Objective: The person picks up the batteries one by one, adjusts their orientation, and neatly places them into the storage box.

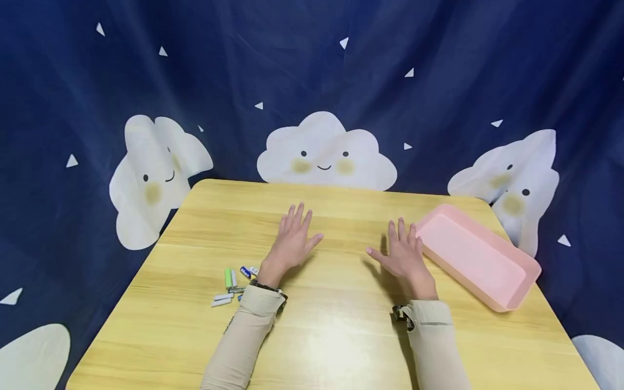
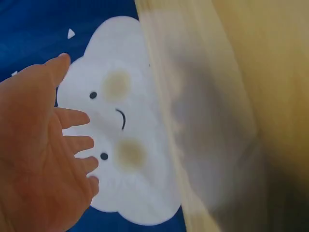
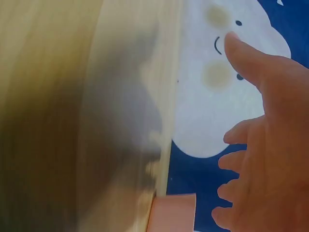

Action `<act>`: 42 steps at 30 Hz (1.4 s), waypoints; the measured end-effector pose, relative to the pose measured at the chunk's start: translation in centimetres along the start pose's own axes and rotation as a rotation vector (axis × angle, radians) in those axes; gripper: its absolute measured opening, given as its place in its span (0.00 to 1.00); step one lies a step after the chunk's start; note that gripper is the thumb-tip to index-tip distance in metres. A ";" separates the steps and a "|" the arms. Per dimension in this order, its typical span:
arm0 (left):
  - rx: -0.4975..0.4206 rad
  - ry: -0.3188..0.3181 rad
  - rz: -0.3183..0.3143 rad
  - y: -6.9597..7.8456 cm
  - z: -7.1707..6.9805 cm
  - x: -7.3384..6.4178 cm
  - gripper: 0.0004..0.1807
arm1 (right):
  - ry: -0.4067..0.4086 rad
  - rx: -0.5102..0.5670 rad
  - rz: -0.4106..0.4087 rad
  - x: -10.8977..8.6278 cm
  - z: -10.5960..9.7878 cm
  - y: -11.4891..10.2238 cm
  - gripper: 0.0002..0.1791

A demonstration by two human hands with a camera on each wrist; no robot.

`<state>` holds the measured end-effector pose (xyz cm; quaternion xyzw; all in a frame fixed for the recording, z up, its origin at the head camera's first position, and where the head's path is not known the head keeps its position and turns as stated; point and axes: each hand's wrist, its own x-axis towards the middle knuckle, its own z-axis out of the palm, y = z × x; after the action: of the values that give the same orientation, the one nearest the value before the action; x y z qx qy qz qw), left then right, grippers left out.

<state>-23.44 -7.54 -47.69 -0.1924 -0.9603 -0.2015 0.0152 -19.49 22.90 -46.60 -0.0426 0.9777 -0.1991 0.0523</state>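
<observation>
My left hand (image 1: 291, 242) is held over the middle of the table with fingers spread and nothing in it. To its right, my right hand (image 1: 403, 257) is also spread and holds nothing; its fingertips overlap the near-left rim of a pink tray (image 1: 468, 254) in the head view. Just left of my left wrist lies a small pile: a green cylinder (image 1: 228, 278), a blue battery (image 1: 245, 272) and several white and grey sticks (image 1: 221, 303). The left sleeve and wrist hide part of the pile. Both wrist views show the palms (image 2: 43, 159) with extended fingers.
The wooden table (image 1: 336, 325) has rounded far corners. Behind it hangs a dark blue curtain (image 1: 302, 65) with white clouds (image 1: 326, 157) and small triangles. The pink tray sits slanted near the table's right edge. Dark bands circle both wrists.
</observation>
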 end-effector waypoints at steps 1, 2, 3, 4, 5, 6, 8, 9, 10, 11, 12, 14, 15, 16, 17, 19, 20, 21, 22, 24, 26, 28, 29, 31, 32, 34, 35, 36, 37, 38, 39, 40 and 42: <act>-0.017 -0.009 0.012 0.2 0.2 0.1 0.43 | 0.001 0.011 -0.002 -0.3 -0.1 0.3 0.60; -0.037 -0.019 0.024 0.5 0.4 0.2 0.43 | 0.002 0.023 -0.004 -0.5 -0.3 0.7 0.60; -0.059 -0.028 0.036 0.7 0.6 0.3 0.43 | 0.007 0.033 -0.004 -0.7 -0.6 1.1 0.60; -0.078 -0.038 0.048 1.0 0.7 0.4 0.43 | 0.013 0.048 0.000 -1.0 -0.8 1.5 0.60; -0.098 -0.045 0.063 1.2 0.9 0.5 0.43 | 0.019 0.056 0.005 -1.2 -1.0 2.0 0.60; -0.122 -0.052 0.075 1.5 1.0 0.6 0.43 | 0.023 0.068 0.011 -1.5 -1.2 2.5 0.60; -0.154 -0.066 0.100 2.1 1.3 0.9 0.43 | 0.035 0.067 0.020 -2.0 -1.6 3.6 0.58; -0.173 -0.075 0.110 2.4 1.4 1.1 0.43 | 0.042 0.064 0.028 -2.3 -1.8 4.2 0.58; -0.192 -0.086 0.119 2.7 1.6 1.3 0.44 | 0.048 0.066 0.037 -2.7 -2.1 4.8 0.58; -0.213 -0.096 0.127 3.1 1.8 1.6 0.44 | 0.057 0.065 0.045 -3.1 -2.3 5.4 0.59; -0.236 -0.107 0.134 3.5 1.9 1.8 0.44 | 0.067 0.063 0.051 -3.5 -2.7 6.0 0.59; -0.271 -0.129 0.145 4.2 2.3 2.5 0.45 | 0.093 0.058 0.070 -4.2 -3.3 7.2 0.62; -0.289 -0.144 0.150 4.6 2.6 2.8 0.45 | 0.109 0.065 0.086 -4.6 -3.6 7.7 0.65; -0.301 -0.157 0.157 5.0 2.8 3.1 0.45 | 0.128 0.063 0.098 -4.9 -3.8 8.4 0.65; -0.312 -0.171 0.164 5.4 3.0 3.5 0.46 | 0.146 0.064 0.112 -5.4 -4.1 9.0 0.66; -0.334 -0.196 0.177 6.4 3.5 4.3 0.46 | 0.170 0.075 0.154 -6.3 -4.7 10.2 0.67; -0.352 -0.209 0.182 6.9 3.8 4.7 0.46 | 0.182 0.083 0.175 -6.9 -5.1 10.8 0.68; -0.371 -0.219 0.185 7.5 4.0 5.1 0.46 | 0.199 0.088 0.196 -7.4 -5.3 11.5 0.68; -0.389 -0.227 0.185 8.0 4.2 5.5 0.46 | 0.210 0.097 0.212 -8.1 -5.6 12.1 0.69; -0.433 -0.241 0.179 9.1 4.7 6.2 0.45 | 0.222 0.110 0.264 -9.3 -6.1 13.2 0.70; -0.465 -0.254 0.172 9.9 5.2 6.7 0.44 | 0.256 0.126 0.308 -10.3 -6.2 14.2 0.70; -0.493 -0.262 0.162 10.6 5.7 7.0 0.43 | 0.272 0.165 0.359 -11.0 -6.1 15.1 0.71; -0.509 -0.268 0.153 11.0 6.0 7.2 0.43 | 0.277 0.195 0.387 -11.3 -6.0 15.5 0.71; -0.533 -0.277 0.122 11.5 6.6 7.4 0.42 | 0.296 0.260 0.401 -11.7 -5.6 16.1 0.69; -0.552 -0.277 0.104 11.8 6.9 7.5 0.42 | 0.304 0.283 0.395 -11.9 -5.4 16.4 0.67; -0.581 -0.282 0.067 12.3 7.5 7.8 0.41 | 0.328 0.316 0.348 -12.2 -5.0 16.9 0.59; -0.598 -0.285 0.058 12.5 7.8 7.9 0.41 | 0.330 0.329 0.328 -12.3 -4.9 17.2 0.54; -0.620 -0.290 0.053 12.9 8.1 8.1 0.41 | 0.327 0.322 0.314 -12.6 -4.8 17.4 0.51; -0.635 -0.296 0.053 13.2 8.4 8.2 0.41 | 0.321 0.322 0.306 -12.8 -4.7 17.6 0.47; -0.650 -0.304 0.052 13.6 8.7 8.4 0.42 | 0.313 0.328 0.302 -13.0 -4.7 17.7 0.45; -0.662 -0.313 0.051 14.0 9.0 8.5 0.42 | 0.286 0.350 0.325 -13.2 -4.7 17.8 0.47; -0.681 -0.320 0.050 14.4 9.3 8.7 0.43 | 0.259 0.374 0.356 -13.5 -4.7 17.9 0.49; -0.710 -0.332 0.033 15.1 9.6 8.9 0.43 | 0.218 0.408 0.416 -13.8 -4.7 17.9 0.53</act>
<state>-25.59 12.25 -49.83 -0.2312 -0.8169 -0.4873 -0.2045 -7.54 42.51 -48.15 0.1915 0.9051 -0.3796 -0.0059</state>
